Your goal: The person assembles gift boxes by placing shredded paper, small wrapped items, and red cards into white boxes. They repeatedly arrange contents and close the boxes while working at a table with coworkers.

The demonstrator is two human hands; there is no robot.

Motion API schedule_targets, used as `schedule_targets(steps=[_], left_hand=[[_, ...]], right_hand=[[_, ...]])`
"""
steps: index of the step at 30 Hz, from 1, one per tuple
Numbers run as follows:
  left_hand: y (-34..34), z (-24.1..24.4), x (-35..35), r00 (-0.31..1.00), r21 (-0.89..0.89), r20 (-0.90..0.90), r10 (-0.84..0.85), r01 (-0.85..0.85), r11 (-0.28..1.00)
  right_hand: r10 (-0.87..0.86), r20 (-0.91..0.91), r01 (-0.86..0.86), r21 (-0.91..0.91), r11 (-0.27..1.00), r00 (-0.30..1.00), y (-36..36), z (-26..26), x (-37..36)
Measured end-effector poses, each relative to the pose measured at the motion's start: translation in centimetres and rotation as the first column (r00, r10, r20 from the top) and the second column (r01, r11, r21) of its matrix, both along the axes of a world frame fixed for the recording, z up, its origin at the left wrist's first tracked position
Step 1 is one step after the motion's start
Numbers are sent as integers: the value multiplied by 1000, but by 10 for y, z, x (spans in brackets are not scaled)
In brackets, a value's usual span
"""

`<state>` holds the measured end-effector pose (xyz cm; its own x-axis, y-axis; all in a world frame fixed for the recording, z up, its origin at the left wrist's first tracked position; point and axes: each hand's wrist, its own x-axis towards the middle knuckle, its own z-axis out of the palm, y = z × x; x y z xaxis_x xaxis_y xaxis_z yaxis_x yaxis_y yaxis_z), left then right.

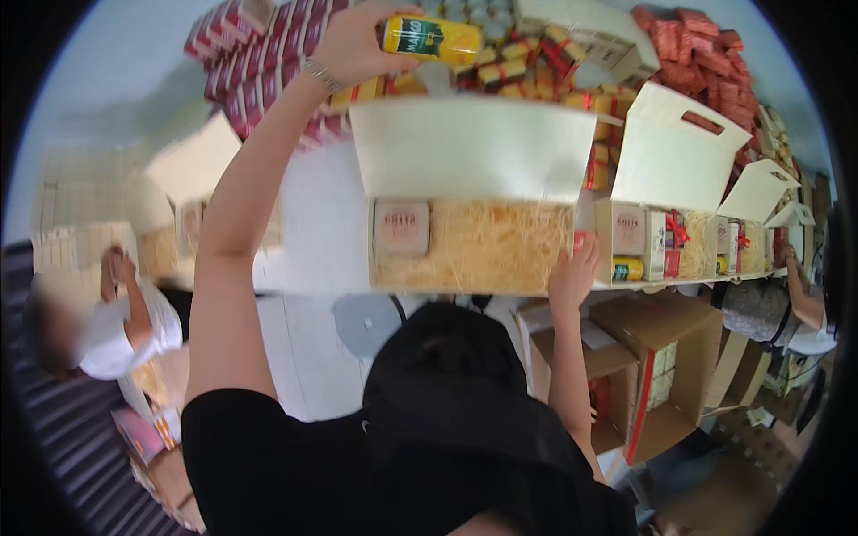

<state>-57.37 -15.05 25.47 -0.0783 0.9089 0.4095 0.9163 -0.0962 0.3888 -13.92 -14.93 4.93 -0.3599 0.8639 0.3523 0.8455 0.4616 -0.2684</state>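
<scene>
My left hand (pixel 358 43) is raised over the far side of the table, with its fingers around a yellow and green mango drink can (pixel 432 39). Before me stands a cream gift box (pixel 472 151) with its lid up. Straw-like shredded filler (pixel 499 244) covers most of its floor, and a square pinkish box (pixel 401 228) sits in its left end. My right hand (pixel 575 275) rests at the right end of the gift box. A small red item (pixel 583 238) shows by its fingers; whether they hold it is unclear.
Rows of maroon boxes (pixel 268 74), gold boxes with red ribbon (pixel 503 72) and red packets (pixel 700 57) are heaped behind. Filled gift boxes (pixel 677 147) line the right. Cardboard cartons (pixel 660 355) stand below the table's edge. Other people work at left (pixel 131 321) and right (pixel 764 308).
</scene>
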Motion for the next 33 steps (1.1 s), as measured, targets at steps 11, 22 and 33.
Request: schedule_targets(steps=[11, 22, 33], left_hand=[[-243, -192, 151, 934, -471, 194, 300, -179, 864], [-249, -249, 172, 819, -290, 251, 516, -445, 847], [-233, -194, 179, 904, -212, -10, 427, -419, 883]], right_hand=[[-36, -527, -528, -842, -115, 849, -93, -51, -132], [469, -200, -447, -737, 507, 860, -136, -38, -146], [-344, -382, 5, -662, 749, 858, -70, 18, 120]])
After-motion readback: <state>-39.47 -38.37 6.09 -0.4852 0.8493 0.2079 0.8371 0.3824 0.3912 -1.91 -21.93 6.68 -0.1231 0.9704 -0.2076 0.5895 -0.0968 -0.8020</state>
